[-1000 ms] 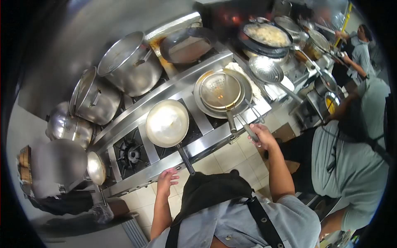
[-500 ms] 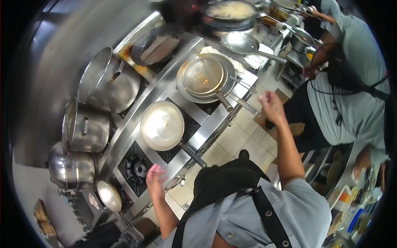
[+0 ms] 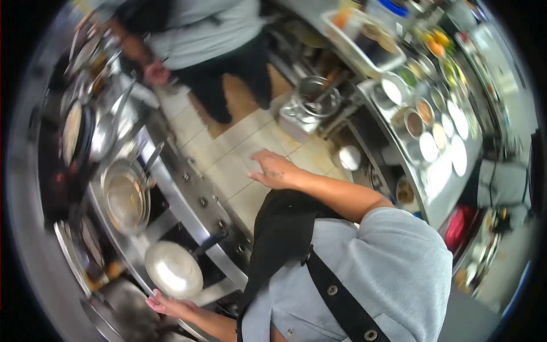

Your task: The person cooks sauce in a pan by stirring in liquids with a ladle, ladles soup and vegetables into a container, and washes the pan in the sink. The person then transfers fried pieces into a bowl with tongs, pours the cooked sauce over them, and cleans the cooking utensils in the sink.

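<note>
My left hand (image 3: 167, 305) is open beside the near rim of a light-coloured frying pan (image 3: 171, 268) on the stove. Whether it touches the pan I cannot tell. The pan's black handle (image 3: 211, 242) points toward the stove's front edge. Over the tiled floor, my right hand (image 3: 272, 169) hangs with thumb and fingers apart, holding nothing. Farther along the stove, strainers (image 3: 126, 199) with handles rest stacked on a wide metal bowl or pan, with small orange bits in the mesh.
Another person (image 3: 211, 45) stands ahead, one hand (image 3: 155, 73) low near the stove. On the right, a counter (image 3: 436, 196) carries several small bowls. A metal pot (image 3: 316, 94) stands near its end. Large pots (image 3: 122, 310) line the lower left, blurred.
My view has swung to the right, bringing the counter of bowls into sight and the stove to the left. Both hands stay empty; the pan remains on the stove.
</note>
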Action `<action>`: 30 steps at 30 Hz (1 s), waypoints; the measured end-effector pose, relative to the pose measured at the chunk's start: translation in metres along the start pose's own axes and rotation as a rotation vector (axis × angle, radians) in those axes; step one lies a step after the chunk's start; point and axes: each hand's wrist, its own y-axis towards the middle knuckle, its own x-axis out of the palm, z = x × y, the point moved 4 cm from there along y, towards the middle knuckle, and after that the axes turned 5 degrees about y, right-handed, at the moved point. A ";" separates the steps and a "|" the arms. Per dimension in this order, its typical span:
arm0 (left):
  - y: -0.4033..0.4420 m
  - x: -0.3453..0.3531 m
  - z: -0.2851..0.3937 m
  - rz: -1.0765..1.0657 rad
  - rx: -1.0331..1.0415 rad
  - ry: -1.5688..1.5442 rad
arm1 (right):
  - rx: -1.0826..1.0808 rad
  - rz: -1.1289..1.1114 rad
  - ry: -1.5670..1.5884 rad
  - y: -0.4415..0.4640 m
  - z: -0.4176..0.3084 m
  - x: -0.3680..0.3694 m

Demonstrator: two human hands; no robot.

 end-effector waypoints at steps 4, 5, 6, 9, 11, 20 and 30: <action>-0.008 0.072 0.014 -0.343 0.144 0.019 | 0.455 -0.108 -0.091 -0.082 0.120 -0.008; -0.034 0.088 0.032 -0.407 0.153 0.061 | 0.420 0.063 -0.035 -0.107 0.151 -0.011; -0.043 0.105 0.030 -0.497 0.172 0.021 | 0.533 0.011 -0.032 -0.129 0.192 -0.008; -0.106 0.146 0.038 -0.772 0.201 0.007 | 0.804 0.169 -0.098 -0.219 0.289 -0.003; -0.157 0.161 0.040 -0.959 0.198 0.035 | 0.881 0.373 -0.201 -0.295 0.374 0.023; -0.343 0.138 -0.076 -1.369 0.199 0.427 | 0.511 -0.216 -0.668 -0.578 0.630 0.119; -0.458 -0.063 -0.114 -1.245 0.160 0.643 | 0.462 -0.869 -0.304 -0.510 0.546 -0.007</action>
